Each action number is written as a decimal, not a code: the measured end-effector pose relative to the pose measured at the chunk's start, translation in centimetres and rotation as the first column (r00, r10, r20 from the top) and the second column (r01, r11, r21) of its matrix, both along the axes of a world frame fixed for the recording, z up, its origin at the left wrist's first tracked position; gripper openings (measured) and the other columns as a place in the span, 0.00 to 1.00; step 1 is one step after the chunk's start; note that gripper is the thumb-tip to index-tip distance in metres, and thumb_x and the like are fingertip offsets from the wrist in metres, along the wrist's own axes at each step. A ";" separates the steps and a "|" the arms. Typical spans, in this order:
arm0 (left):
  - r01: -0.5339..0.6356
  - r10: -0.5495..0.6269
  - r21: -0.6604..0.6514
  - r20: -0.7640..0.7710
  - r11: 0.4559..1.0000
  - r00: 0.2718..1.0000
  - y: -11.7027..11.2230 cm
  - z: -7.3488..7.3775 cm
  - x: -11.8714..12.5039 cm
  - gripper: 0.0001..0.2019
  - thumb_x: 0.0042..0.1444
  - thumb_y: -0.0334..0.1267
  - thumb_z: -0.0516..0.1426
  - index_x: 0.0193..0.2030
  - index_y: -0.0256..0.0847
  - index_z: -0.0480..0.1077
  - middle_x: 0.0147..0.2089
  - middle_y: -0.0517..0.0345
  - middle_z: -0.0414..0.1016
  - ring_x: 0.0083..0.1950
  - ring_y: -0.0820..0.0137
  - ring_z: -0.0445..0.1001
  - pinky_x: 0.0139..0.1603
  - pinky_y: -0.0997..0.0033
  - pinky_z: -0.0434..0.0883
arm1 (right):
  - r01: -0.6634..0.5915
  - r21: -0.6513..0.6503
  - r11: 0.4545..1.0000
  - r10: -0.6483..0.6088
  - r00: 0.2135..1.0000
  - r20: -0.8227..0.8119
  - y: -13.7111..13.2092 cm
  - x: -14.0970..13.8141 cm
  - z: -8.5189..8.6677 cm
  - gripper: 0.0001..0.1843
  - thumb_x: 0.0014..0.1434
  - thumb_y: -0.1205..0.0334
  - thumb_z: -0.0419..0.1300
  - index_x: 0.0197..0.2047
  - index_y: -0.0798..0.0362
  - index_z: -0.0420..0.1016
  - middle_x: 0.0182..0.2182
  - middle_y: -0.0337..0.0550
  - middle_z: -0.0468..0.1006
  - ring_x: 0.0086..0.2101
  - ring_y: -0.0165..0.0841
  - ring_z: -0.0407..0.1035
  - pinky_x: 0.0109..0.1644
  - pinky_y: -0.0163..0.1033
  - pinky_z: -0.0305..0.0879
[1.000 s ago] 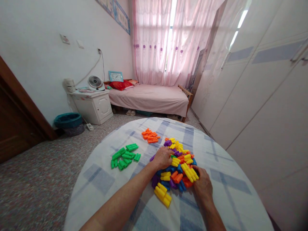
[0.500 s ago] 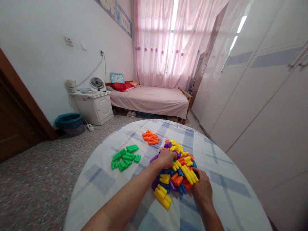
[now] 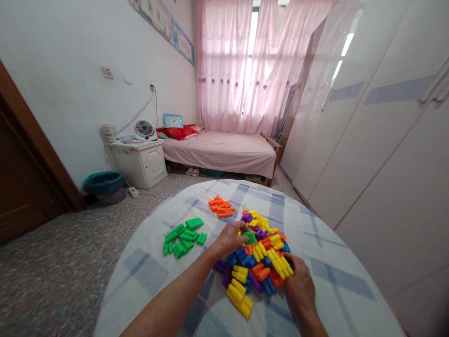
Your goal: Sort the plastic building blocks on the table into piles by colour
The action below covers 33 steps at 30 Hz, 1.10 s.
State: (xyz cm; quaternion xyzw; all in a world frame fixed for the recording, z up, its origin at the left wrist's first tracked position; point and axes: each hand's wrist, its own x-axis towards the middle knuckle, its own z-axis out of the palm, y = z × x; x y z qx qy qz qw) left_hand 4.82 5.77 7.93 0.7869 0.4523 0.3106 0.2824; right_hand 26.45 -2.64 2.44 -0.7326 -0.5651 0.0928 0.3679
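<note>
A mixed pile of plastic tube-shaped blocks, yellow, blue, purple and orange (image 3: 258, 271), lies on the cloth-covered table (image 3: 154, 299). At the pile's upper left, my left hand (image 3: 229, 238) has its thumb and fingers closed on a green block (image 3: 249, 238). My right hand (image 3: 300, 277) rests against the right edge of the pile, its fingers curved and apart, beside a yellow block (image 3: 279, 264). Some of its fingertips are hidden behind the blocks. Left of the pile lies a group of green blocks (image 3: 184, 237). Farther back sits a small group of orange blocks (image 3: 220, 206).
Beyond the table stands a bed (image 3: 220, 149) with a pink sheet. A white bedside cabinet (image 3: 143, 161) carries a small fan (image 3: 145, 129). A teal-rimmed bin (image 3: 104, 183) is on the floor at left. White wardrobe doors (image 3: 365, 154) line the right side.
My left hand has drawn back slightly left from the pile, and a green block now shows in its fingers. My right hand stays at the pile's edge. The view has tilted slightly upward.
</note>
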 end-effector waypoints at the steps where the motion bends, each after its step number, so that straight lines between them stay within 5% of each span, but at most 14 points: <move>1: -0.005 0.012 -0.051 0.129 0.999 0.992 -0.3 0.1 -0.7 0.10 0.49 0.33 0.55 0.39 0.36 0.73 0.37 0.56 0.78 0.39 0.68 0.75 0.41 0.71 0.71 | 0.005 -0.005 1.000 -0.005 1.000 0.003 0.0 0.0 -0.1 0.17 0.48 0.58 0.54 0.40 0.49 0.76 0.35 0.45 0.76 0.38 0.38 0.69 0.38 0.38 0.61; 3: 0.000 0.042 -0.124 0.340 0.992 0.940 -0.9 0.3 -2.4 0.11 0.49 0.33 0.55 0.40 0.35 0.73 0.37 0.55 0.78 0.38 0.69 0.75 0.41 0.71 0.71 | 0.011 -0.013 1.000 -0.011 1.000 0.006 0.0 0.1 -0.2 0.17 0.48 0.57 0.53 0.40 0.49 0.76 0.36 0.45 0.76 0.39 0.38 0.68 0.39 0.38 0.61; 6: -0.132 0.159 -0.095 0.401 0.987 0.902 -1.5 0.3 -6.2 0.13 0.51 0.35 0.55 0.43 0.36 0.73 0.41 0.54 0.78 0.41 0.68 0.76 0.44 0.69 0.72 | -0.004 -0.021 1.000 0.005 1.000 0.010 0.0 0.3 -0.4 0.18 0.48 0.56 0.53 0.41 0.51 0.76 0.39 0.48 0.75 0.41 0.40 0.67 0.41 0.40 0.61; 11: -0.534 0.513 0.112 0.169 0.838 0.842 -1.8 -0.7 -13.8 0.14 0.52 0.39 0.54 0.44 0.40 0.74 0.45 0.54 0.77 0.48 0.64 0.73 0.53 0.62 0.68 | 0.015 -0.052 0.999 -0.016 1.000 -0.023 0.0 0.2 -0.6 0.22 0.49 0.53 0.53 0.45 0.52 0.73 0.43 0.49 0.73 0.43 0.42 0.66 0.43 0.43 0.61; 17: -0.597 0.628 0.239 -0.080 0.766 0.774 -0.9 -3.0 -18.3 0.15 0.55 0.40 0.51 0.43 0.39 0.74 0.44 0.51 0.77 0.48 0.61 0.72 0.54 0.59 0.67 | 0.017 -0.041 0.999 -0.017 1.000 -0.020 -0.2 0.0 -0.4 0.24 0.47 0.51 0.55 0.46 0.53 0.72 0.43 0.50 0.73 0.43 0.43 0.66 0.42 0.43 0.61; 23: -0.627 0.671 0.385 0.026 0.677 0.741 -1.9 -2.6 -15.5 0.14 0.55 0.37 0.50 0.46 0.40 0.72 0.49 0.50 0.72 0.53 0.60 0.68 0.58 0.57 0.64 | 0.018 -0.020 1.000 -0.018 1.000 0.006 -0.3 -0.1 -0.3 0.22 0.47 0.53 0.54 0.44 0.52 0.72 0.42 0.49 0.74 0.43 0.42 0.66 0.43 0.42 0.61; 28: -0.327 0.344 0.308 -0.002 0.893 0.939 -4.3 -2.3 -9.2 0.13 0.56 0.37 0.52 0.45 0.41 0.72 0.50 0.51 0.72 0.55 0.63 0.68 0.59 0.59 0.64 | -0.005 -0.023 1.000 0.006 1.000 0.031 -0.3 0.0 -0.5 0.23 0.47 0.54 0.54 0.45 0.54 0.72 0.44 0.50 0.73 0.44 0.42 0.66 0.44 0.42 0.61; 33: -0.324 0.323 0.074 0.031 0.943 0.946 -5.5 -5.1 -4.3 0.20 0.60 0.44 0.50 0.57 0.40 0.66 0.61 0.46 0.65 0.64 0.59 0.60 0.65 0.53 0.57 | 0.006 -0.014 1.000 -0.006 0.999 0.035 -0.2 0.0 -0.7 0.23 0.47 0.55 0.54 0.46 0.54 0.71 0.44 0.50 0.73 0.44 0.41 0.66 0.45 0.42 0.61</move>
